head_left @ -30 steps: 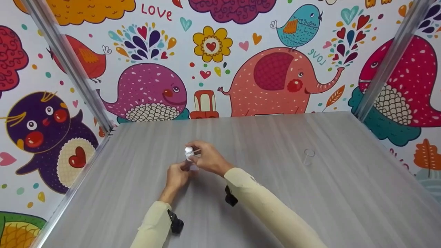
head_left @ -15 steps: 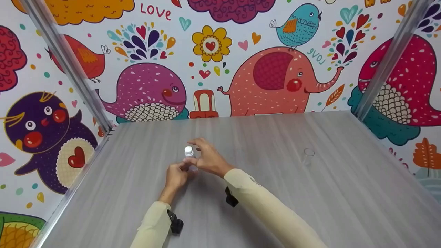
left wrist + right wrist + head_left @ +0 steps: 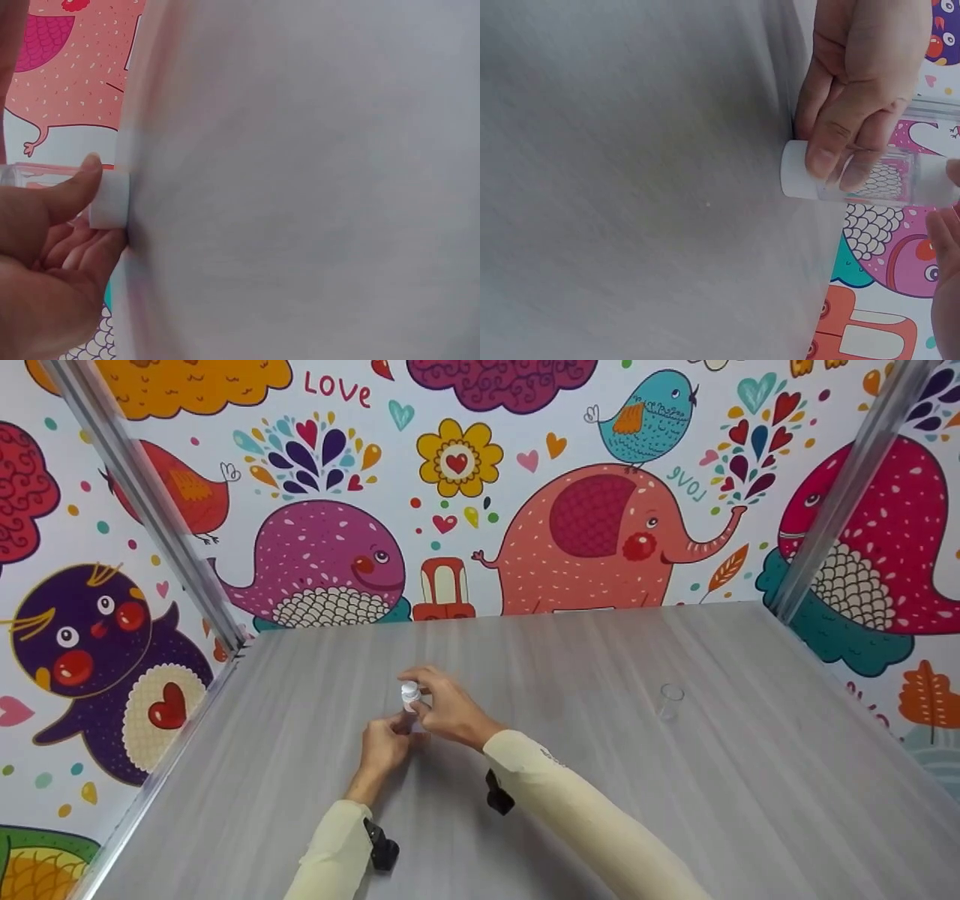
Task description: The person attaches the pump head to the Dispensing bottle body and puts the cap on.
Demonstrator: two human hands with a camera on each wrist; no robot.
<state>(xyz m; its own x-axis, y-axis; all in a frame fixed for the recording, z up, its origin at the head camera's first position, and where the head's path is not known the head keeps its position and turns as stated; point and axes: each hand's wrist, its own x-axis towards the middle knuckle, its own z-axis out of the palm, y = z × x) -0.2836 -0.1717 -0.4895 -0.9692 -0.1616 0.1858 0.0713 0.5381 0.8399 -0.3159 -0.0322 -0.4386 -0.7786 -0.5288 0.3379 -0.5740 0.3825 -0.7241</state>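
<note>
A small clear bottle with a white base and a white top stands upright on the table, left of centre in the head view. My left hand grips its lower part; in the left wrist view, thumb and fingers of that hand hold the white base. Around the white upper part, my right hand curls its thumb and fingers. Only part of the right hand enters the right wrist view, at its edge.
A clear, open-topped cylinder like a cap or small cup stands to the right on the grey wood-grain table. Behind it rises a wall with cartoon animals, and metal posts stand at the table's back corners.
Half a second ago the right fingers were spread off the bottle's top; now they have closed around its upper part again. My left hand has kept its grip low on the bottle.
</note>
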